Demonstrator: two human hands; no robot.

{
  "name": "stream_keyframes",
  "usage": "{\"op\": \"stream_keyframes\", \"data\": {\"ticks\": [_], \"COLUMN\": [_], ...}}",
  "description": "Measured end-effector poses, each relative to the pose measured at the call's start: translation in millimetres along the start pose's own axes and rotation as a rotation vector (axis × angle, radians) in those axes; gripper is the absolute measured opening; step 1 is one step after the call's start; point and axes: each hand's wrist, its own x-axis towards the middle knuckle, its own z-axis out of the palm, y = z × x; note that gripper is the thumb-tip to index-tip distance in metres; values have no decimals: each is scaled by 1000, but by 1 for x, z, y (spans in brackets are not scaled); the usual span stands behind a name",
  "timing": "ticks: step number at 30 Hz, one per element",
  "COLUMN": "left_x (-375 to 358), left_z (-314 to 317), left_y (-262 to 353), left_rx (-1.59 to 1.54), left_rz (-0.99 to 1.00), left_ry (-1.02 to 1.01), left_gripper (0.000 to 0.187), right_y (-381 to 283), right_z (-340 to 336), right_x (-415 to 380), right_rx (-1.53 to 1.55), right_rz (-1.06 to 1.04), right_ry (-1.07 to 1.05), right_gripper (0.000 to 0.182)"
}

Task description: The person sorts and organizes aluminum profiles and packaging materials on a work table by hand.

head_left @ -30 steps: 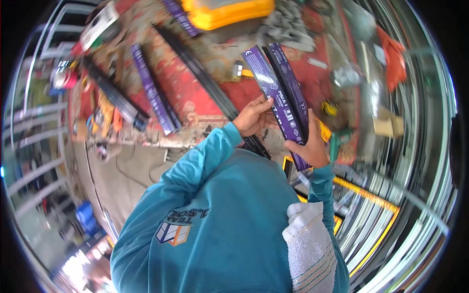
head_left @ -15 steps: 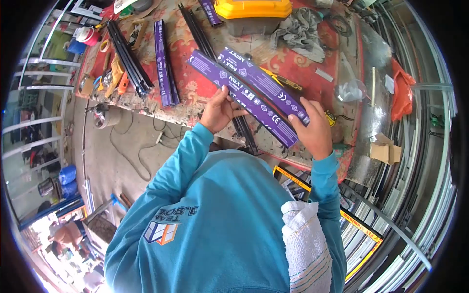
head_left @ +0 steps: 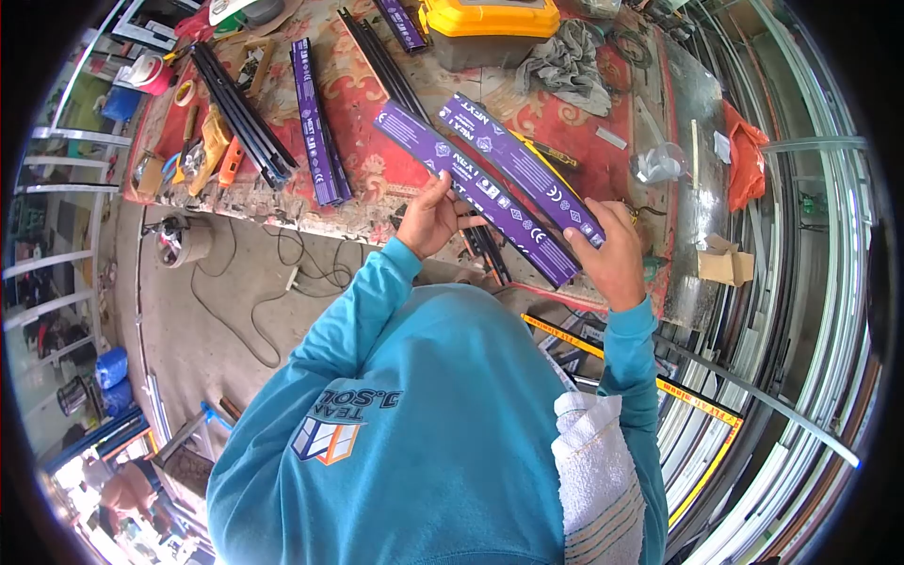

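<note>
In front of me I hold two long, narrow purple boxes with white print, side by side and slanting down to the right. My left hand [head_left: 431,217] supports the nearer purple box [head_left: 485,196] near its middle, thumb on top and fingers beneath. The right ends of both are at my right hand [head_left: 614,252], which grips the farther purple box [head_left: 527,169]; its thumb lies by the gap between them. Dark thin bars [head_left: 381,66] run under the boxes on the table.
The table [head_left: 372,174] has a worn red patterned cover. Another purple box [head_left: 315,122], a bundle of black bars [head_left: 240,108], a yellow-lidded toolbox [head_left: 485,42], a grey cloth [head_left: 568,71] and an orange-handled tool [head_left: 232,162] lie on it. Metal profiles [head_left: 791,358] line the right side.
My view has shifted a little, so the table items sit slightly differently. Both hands keep their hold, and the left ends of the two purple boxes lie slightly farther apart.
</note>
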Motion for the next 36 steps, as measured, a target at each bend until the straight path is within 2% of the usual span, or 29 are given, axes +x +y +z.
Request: {"op": "stream_keyframes", "data": {"ticks": [7,9,10,12,13,15,16,17,18,19,20,23,25,27,29,30,31,32,33,35,36], "left_x": [-9,-11,-13,-16,-17,-20,-22,-25,-27,-28,-28,-30,-30,-31,-33,-33,-33,-32,-33,-37,-40], "left_z": [-6,-10,-12,-16,-18,-24,-25,-26,-27,-29,-32,-31,-31,-29,-28,-27,-28,-30,-30,-32,-32], "left_y": [14,19,22,25,27,29,31,32,34,34,34,34,34,35,36,36,35,35,36,40,41], "left_rx": [52,78,102,100,96,106,112,118,142,140,154,134,131,144,146,152,150,122,93,77,67], "left_rz": [-15,-17,-21,-13,-8,10,9,8,0,13,1,17,10,14,-2,-12,-1,-8,-14,-3,2], "left_ry": [-30,-47,-58,-51,-42,-13,-5,4,17,25,37,63,42,50,44,36,44,49,54,64,84], "left_gripper": [29,30,32,33,34,35,36,37,48,48,48,47,38,43,47,56,56,60,65,68,68], "right_y": [-8,-4,-8,-21,-23,-26,-30,-37,-45,-52,-53,-56,-62,-67,-59,-49,-44,-39,-39,-39,-65], "right_z": [11,12,11,8,12,22,23,24,25,28,30,46,59,69,83,96,108,119,129,147,135], "right_x": [-12,-12,-15,-21,-22,-25,-25,-24,-23,-22,-20,-16,-13,-6,3,8,11,12,12,14,18], "right_rx": [-27,13,13,410,408,514,551,551,650,749,653,637,683,618,644,449,255,244,244,192,239], "right_rz": [11,14,9,221,207,131,112,101,120,138,112,134,131,130,161,25,-112,-62,-73,-195,24], "right_ry": [41,-48,-45,-273,-280,-338,-364,-375,-395,-416,-431,-391,-355,-280,-353,-284,-212,-240,-250,-208,-454], "right_gripper": [45,58,58,74,74,88,71,71,59,47,30,30,27,23,25,27,28,39,39,49,56]}}
